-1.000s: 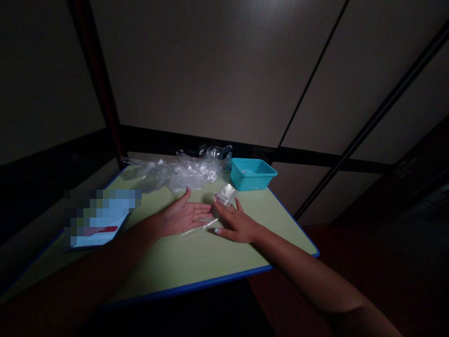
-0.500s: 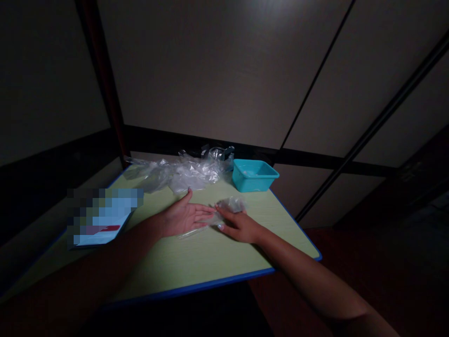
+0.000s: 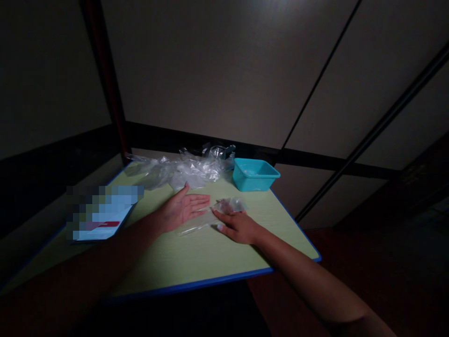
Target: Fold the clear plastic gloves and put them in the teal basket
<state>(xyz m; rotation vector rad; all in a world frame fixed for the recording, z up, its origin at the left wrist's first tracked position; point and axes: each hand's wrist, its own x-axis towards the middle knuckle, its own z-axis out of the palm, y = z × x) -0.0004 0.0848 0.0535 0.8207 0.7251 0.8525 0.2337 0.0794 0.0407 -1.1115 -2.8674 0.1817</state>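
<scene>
Dim pale wall panels [image 3: 210, 70] with dark bands and seams rise behind a light green table [image 3: 210, 252] edged in blue; a clear bag [image 3: 229, 204] lies near the middle of its top, crumpled at the far right end and flatter toward the left; the right hand [image 3: 242, 227] rests palm down at the bag's near right side, touching it, its thumb and forefinger stretched out and apart; the other fingers are partly hidden; the left hand [image 3: 178, 210] is at the bag's left end, palm turned inward, thumb raised apart and fingers extended, holding nothing; whether it touches the film I cannot tell; a pile of clear plastic [image 3: 189, 171] spreads along the back edge; a teal tub [image 3: 255, 181] stands upright at the back right, beyond the bag; a lit screen [image 3: 115, 215], largely pixelated, lies at the left, beside the left forearm.
</scene>
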